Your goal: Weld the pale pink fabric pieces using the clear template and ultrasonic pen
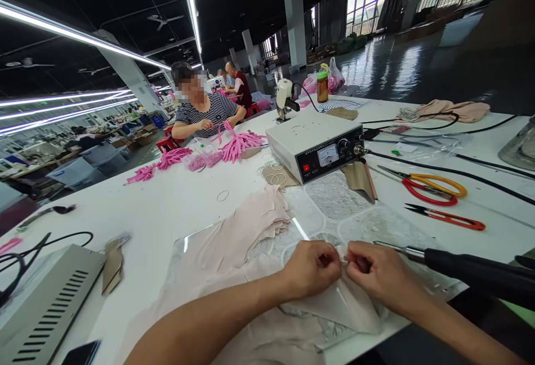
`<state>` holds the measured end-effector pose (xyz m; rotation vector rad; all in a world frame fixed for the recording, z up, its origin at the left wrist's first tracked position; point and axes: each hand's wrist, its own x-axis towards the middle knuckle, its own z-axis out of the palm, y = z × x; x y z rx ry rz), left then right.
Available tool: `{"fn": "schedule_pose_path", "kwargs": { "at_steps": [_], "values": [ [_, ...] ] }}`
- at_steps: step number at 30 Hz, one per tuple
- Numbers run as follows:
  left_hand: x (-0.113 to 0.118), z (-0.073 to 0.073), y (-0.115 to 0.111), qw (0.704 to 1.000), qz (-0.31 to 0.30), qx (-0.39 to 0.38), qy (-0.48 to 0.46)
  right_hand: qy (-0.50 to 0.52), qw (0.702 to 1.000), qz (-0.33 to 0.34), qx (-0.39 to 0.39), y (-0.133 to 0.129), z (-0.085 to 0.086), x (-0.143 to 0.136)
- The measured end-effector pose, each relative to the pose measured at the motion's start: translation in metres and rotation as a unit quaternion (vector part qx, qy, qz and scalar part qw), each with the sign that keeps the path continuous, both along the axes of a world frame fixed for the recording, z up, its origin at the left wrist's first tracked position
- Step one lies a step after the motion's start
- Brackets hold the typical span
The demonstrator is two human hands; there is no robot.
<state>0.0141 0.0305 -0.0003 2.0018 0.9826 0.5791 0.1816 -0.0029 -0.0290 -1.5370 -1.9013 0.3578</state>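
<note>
Honestly, both hands are teaming up here: the left grip (315, 267) and the right grip (378, 270) are pinching the edge of a pale pink cloth (357, 312), fingertips nearly touching. Looks like that close pinch is helping control one small bit of edge, but whatever's sitting right between the fingertips is too small to tell. Below the grip, the cloth is drooping in soft, thin folds over a glossy clear sheet (334, 195). A ruffled fabric stack (246, 225) is lying beyond the left grip, presumably for easy reach. A black-handled tool (468, 270) is pointing its slim metal tip in beside the right grip. Farther out that way, looped red-and-yellow scissors (434, 186) and orange snips (455, 220) are lying on the smooth white bench (125, 209), probably to be handy. Beyond both grips, a boxy control unit (288, 136) is sitting with its meter (328, 155) facing them.
</note>
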Motion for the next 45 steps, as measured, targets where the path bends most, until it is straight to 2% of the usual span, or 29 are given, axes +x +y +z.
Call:
{"fn": "schedule_pose_path", "kwargs": {
  "at_steps": [4, 7, 9, 12, 15, 19, 22, 25, 29, 33, 39, 43, 45],
  "values": [
    [-0.002, 0.0, 0.0, 0.998, 0.033, -0.044, 0.013, -0.021, 1.0, -0.002, 0.002, -0.002, -0.001, 0.005],
    [-0.007, 0.002, 0.0, 0.999, 0.007, -0.05, 0.019, 0.008, 1.0, 0.017, -0.017, -0.005, -0.001, 0.01],
    [-0.011, 0.004, -0.001, 1.0, -0.024, 0.004, 0.019, 0.019, 1.0, 0.006, -0.005, -0.006, -0.002, 0.014],
    [-0.021, 0.004, -0.002, 0.984, -0.101, 0.136, 0.047, -0.007, 0.999, -0.015, 0.031, -0.005, -0.006, 0.018],
    [-0.035, -0.001, -0.002, 0.942, -0.184, 0.252, 0.127, -0.074, 0.996, 0.0, 0.04, -0.001, -0.01, 0.021],
    [-0.054, -0.005, -0.002, 0.897, -0.221, 0.33, 0.194, -0.082, 0.995, 0.046, 0.022, 0.011, -0.007, 0.023],
    [-0.065, -0.003, -0.003, 0.887, -0.224, 0.346, 0.21, -0.057, 0.995, 0.082, -0.003, 0.02, 0.0, 0.024],
    [-0.07, 0.001, -0.005, 0.877, -0.234, 0.35, 0.23, -0.052, 0.996, 0.077, -0.001, 0.024, 0.001, 0.025],
    [-0.065, 0.005, -0.005, 0.863, -0.252, 0.372, 0.232, -0.053, 0.992, 0.102, 0.048, 0.02, -0.002, 0.025],
    [-0.055, 0.005, 0.003, 0.841, -0.308, 0.383, 0.228, -0.094, 0.976, 0.151, 0.123, 0.02, -0.012, 0.026],
    [-0.05, 0.002, 0.013, 0.838, -0.325, 0.378, 0.222, -0.128, 0.976, 0.086, 0.155, 0.022, -0.023, 0.026],
    [-0.045, 0.002, 0.015, 0.837, -0.326, 0.378, 0.224, -0.139, 0.969, 0.119, 0.167, 0.021, -0.029, 0.025],
    [-0.043, 0.002, 0.016, 0.834, -0.333, 0.377, 0.226, -0.146, 0.968, 0.114, 0.166, 0.022, -0.031, 0.025]
  ]
}}
